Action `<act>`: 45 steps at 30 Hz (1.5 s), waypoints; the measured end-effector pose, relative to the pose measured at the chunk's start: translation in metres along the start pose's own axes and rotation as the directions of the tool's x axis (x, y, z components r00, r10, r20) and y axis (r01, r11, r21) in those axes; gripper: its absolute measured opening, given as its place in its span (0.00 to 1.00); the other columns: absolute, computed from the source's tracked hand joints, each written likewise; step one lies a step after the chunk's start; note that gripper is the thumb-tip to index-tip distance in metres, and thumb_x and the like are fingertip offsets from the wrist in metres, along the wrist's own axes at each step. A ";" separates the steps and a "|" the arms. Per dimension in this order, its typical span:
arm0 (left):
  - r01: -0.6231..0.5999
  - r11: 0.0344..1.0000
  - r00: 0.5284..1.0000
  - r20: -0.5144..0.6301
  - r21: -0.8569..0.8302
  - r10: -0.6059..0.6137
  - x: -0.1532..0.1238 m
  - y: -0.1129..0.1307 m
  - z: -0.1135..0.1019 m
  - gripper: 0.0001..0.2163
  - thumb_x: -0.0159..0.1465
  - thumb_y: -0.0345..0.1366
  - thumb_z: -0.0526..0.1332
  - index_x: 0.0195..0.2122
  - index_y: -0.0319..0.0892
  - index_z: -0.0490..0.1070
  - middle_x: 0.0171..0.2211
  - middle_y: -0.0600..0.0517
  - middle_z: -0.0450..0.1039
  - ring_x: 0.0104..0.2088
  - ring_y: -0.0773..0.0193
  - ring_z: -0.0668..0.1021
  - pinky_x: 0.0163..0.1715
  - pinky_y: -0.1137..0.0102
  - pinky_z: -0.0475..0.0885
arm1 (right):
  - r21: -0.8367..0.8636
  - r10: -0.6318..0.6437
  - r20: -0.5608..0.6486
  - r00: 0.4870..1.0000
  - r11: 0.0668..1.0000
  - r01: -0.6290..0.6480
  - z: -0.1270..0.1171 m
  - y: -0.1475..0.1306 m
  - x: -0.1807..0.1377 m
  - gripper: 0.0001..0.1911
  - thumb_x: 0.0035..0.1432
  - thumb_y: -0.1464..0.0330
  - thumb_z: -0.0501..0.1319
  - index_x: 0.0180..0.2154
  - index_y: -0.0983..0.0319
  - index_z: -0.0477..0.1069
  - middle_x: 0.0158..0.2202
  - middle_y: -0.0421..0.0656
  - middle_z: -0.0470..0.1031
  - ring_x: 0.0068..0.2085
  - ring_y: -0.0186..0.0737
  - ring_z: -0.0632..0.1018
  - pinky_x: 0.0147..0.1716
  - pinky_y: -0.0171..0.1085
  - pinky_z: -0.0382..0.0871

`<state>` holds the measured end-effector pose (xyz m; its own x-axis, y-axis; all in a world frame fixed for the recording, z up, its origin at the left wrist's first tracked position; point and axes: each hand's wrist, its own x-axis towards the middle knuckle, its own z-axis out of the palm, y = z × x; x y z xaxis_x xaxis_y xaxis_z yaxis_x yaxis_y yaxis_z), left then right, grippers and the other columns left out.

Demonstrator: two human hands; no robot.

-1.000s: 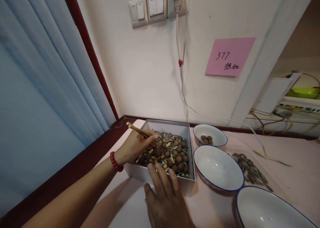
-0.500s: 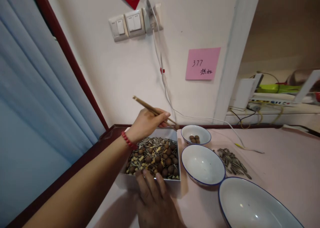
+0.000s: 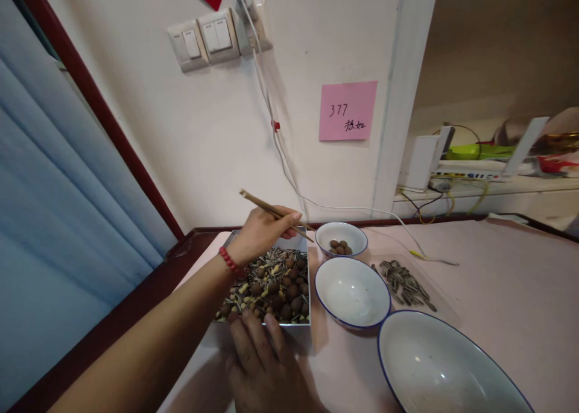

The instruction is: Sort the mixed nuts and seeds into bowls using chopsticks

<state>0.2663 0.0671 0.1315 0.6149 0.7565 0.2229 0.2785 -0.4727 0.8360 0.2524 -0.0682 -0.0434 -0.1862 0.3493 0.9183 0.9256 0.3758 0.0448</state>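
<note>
Fingers of my left hand (image 3: 261, 232) pinch chopsticks (image 3: 260, 204), tips apparently bare beside small bowl (image 3: 342, 230); right hand (image 3: 274, 371) loosely spread on box (image 3: 301, 337) edge; brown nuts (image 3: 296, 305) in both containers, probably between transfers, next pick needs aligned tips

The rear wall (image 3: 212, 135) is off-white. A folded blue curtain (image 3: 58, 196) hangs at left beside a dark red frame (image 3: 116, 129). Two switch plates (image 3: 203, 39) and a socket (image 3: 262, 27) are mounted in a row; a white cable (image 3: 335, 207) descends from the socket. A pink note (image 3: 348, 111) marked 377 adheres to the wall. At right, a shaded recess (image 3: 506, 51) contains a shelf (image 3: 543, 205) with a white device (image 3: 414, 163). A pink cover (image 3: 520, 292) overlies the dark red table (image 3: 156, 285).
</note>
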 end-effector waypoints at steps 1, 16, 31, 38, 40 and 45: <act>0.001 1.000 1.000 0.003 0.010 -0.001 -0.009 -0.003 -0.009 0.14 0.64 0.43 0.65 0.41 0.36 0.78 0.33 0.45 0.81 0.33 0.61 0.83 0.36 0.67 0.81 | 0.005 -0.005 0.004 1.000 1.000 0.005 -0.002 0.000 0.001 0.15 0.67 0.70 0.51 0.35 0.61 0.76 0.59 0.48 0.72 0.61 0.50 0.69 0.69 0.52 0.38; 0.181 0.978 0.983 -0.002 0.107 -0.182 -0.118 -0.045 -0.085 0.16 0.62 0.49 0.65 0.40 0.41 0.80 0.32 0.49 0.80 0.34 0.59 0.80 0.35 0.67 0.78 | 0.036 0.001 0.037 0.999 0.999 -0.003 -0.005 0.000 0.000 0.14 0.66 0.72 0.52 0.35 0.63 0.76 0.57 0.51 0.74 0.61 0.51 0.68 0.68 0.51 0.41; 0.152 0.974 0.986 0.040 0.167 -0.161 -0.112 -0.065 -0.074 0.15 0.64 0.48 0.63 0.41 0.41 0.78 0.28 0.51 0.76 0.29 0.63 0.75 0.29 0.71 0.72 | 0.032 0.013 0.040 0.999 0.999 -0.015 -0.006 -0.002 -0.001 0.11 0.65 0.72 0.54 0.36 0.62 0.76 0.58 0.50 0.73 0.62 0.51 0.67 0.68 0.51 0.43; 0.170 0.973 0.985 0.009 0.154 -0.173 -0.113 -0.069 -0.072 0.16 0.64 0.49 0.62 0.39 0.41 0.78 0.29 0.50 0.77 0.31 0.60 0.77 0.32 0.69 0.74 | 0.025 0.002 0.021 1.000 1.000 -0.003 -0.005 0.000 -0.001 0.13 0.65 0.72 0.52 0.35 0.62 0.76 0.57 0.49 0.74 0.62 0.51 0.67 0.68 0.51 0.42; 0.174 0.974 0.984 0.004 0.142 -0.176 -0.114 -0.068 -0.072 0.16 0.64 0.49 0.62 0.39 0.40 0.78 0.29 0.49 0.78 0.31 0.60 0.77 0.33 0.69 0.75 | 0.027 -0.001 0.028 1.000 1.000 0.000 -0.005 0.000 -0.002 0.13 0.65 0.72 0.52 0.35 0.62 0.76 0.57 0.50 0.74 0.62 0.51 0.68 0.68 0.52 0.43; 0.183 0.977 0.983 -0.037 0.105 -0.181 -0.115 -0.061 -0.073 0.16 0.63 0.49 0.63 0.40 0.41 0.79 0.35 0.48 0.81 0.35 0.58 0.81 0.37 0.66 0.78 | 0.031 0.001 0.028 1.000 1.000 -0.002 -0.003 0.000 -0.003 0.13 0.65 0.72 0.52 0.35 0.62 0.75 0.58 0.49 0.73 0.62 0.51 0.68 0.68 0.51 0.42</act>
<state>0.1244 0.0420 0.0917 0.5270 0.8455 0.0865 0.4625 -0.3707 0.8054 0.2537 -0.0719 -0.0444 -0.1941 0.3736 0.9071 0.9153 0.4017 0.0305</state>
